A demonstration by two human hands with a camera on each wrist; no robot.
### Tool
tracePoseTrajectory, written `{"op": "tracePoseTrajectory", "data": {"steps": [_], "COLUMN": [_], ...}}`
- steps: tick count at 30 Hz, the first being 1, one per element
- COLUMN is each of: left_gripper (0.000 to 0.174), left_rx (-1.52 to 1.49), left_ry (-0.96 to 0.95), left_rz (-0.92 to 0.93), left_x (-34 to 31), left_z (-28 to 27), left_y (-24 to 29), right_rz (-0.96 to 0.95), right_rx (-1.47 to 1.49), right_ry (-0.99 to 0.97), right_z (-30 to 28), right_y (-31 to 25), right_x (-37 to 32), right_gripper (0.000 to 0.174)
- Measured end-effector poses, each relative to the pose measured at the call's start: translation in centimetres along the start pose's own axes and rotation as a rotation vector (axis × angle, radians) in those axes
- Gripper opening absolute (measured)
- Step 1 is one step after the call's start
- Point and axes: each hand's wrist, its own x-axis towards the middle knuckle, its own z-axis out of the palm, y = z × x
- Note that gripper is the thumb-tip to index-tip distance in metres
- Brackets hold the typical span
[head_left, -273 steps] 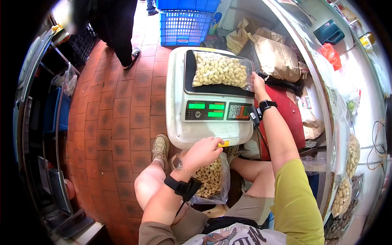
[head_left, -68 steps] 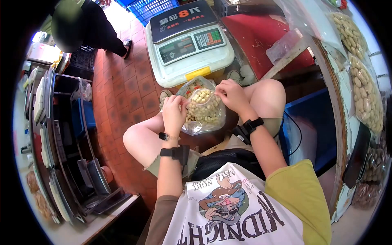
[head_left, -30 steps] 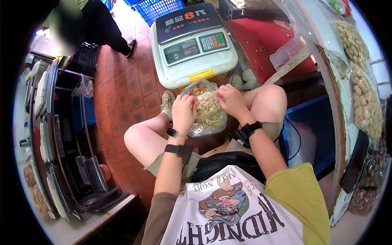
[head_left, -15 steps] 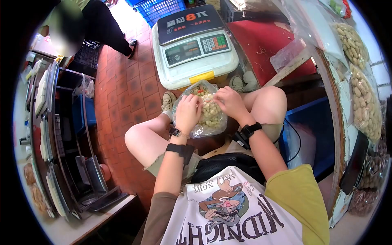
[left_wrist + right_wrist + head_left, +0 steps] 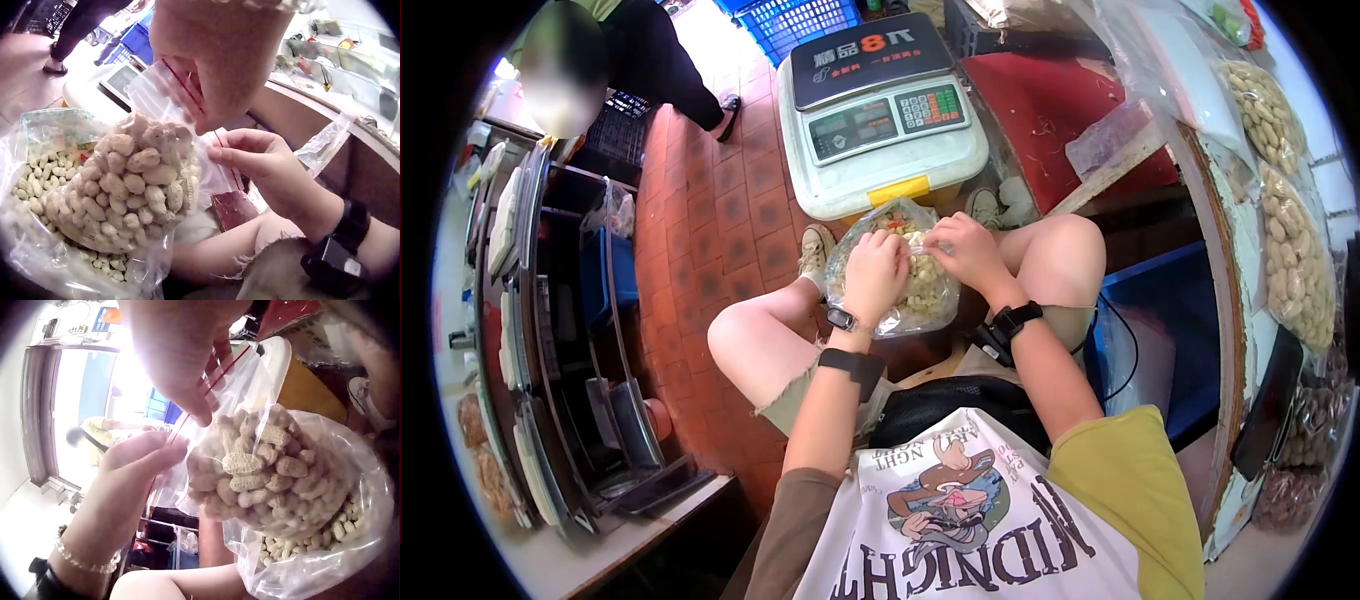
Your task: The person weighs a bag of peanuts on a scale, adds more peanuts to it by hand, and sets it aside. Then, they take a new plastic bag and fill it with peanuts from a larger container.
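A clear zip bag full of peanuts [image 5: 137, 181] [image 5: 262, 469] has a red line along its top edge. My left hand [image 5: 875, 272] pinches that edge between thumb and fingers, and my right hand [image 5: 967, 252] pinches it close beside, near the bag's other end. In the left wrist view the right hand [image 5: 269, 169] has thumb and forefinger on the red strip; in the right wrist view the left hand [image 5: 125, 481] grips it too. Below and behind the zip bag lies a larger open plastic bag [image 5: 150, 265] holding more peanuts.
A scale [image 5: 870, 60] stands on a white-lidded box [image 5: 830, 190] beyond the bags. A red board [image 5: 1040, 120] and a blue bin [image 5: 1180, 330] are at the right, with packed peanut bags [image 5: 1293, 255] hanging. Racks [image 5: 530, 330] line the left; a person [image 5: 645, 60] is at the upper left.
The peanut bag has come off the scale since the earliest frame, and both hands now hold its top. Lately my left hand has moved right along the edge, closer to my right hand.
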Motion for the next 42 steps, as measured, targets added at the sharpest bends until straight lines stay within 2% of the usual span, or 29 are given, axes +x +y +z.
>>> {"op": "tracePoseTrajectory", "data": {"steps": [6,19,26,29,32,34,38,42], "left_gripper": [0.005,0.005,0.011,0.011,0.010,0.010,0.007,0.009], "left_rx": [0.124,0.084,0.011,0.058,0.048,0.032,0.027,0.005], "left_ry": [-0.003,-0.044,0.021,0.011,0.047,0.056,0.039,0.099], "left_rz": [0.022,0.013,-0.043,-0.131,-0.103,-0.112,-0.143,-0.115], "left_x": [0.0,-0.3,-1.6,-2.5,-2.7,-2.8,-2.9,-3.3], "left_z": [0.6,0.7,-2.0,-3.6,-3.7,-3.5,-3.3,-2.7], "left_y": [0.6,0.5,-1.3,-1.8,-2.0,-1.9,-1.8,-2.2], "right_rz": [-0.026,-0.076,0.029,0.023,-0.054,-0.218,-0.358,-0.415], "right_rx": [0.009,0.016,0.042,0.027,0.003,-0.058,-0.285,-0.371], "right_ry": [-0.008,-0.028,-0.047,-0.047,-0.080,-0.091,-0.150,-0.170], "right_z": [0.5,1.3,0.6,0.8,1.4,2.4,3.7,3.2], "right_y": [0.1,-0.1,-0.4,-0.7,-1.6,-2.8,-4.6,-5.1], "right_x": [-0.1,0.0,0.0,0.2,0.8,1.4,2.4,3.1], "right_gripper": [0.007,0.011,0.005,0.006,0.008,0.008,0.008,0.009]}}
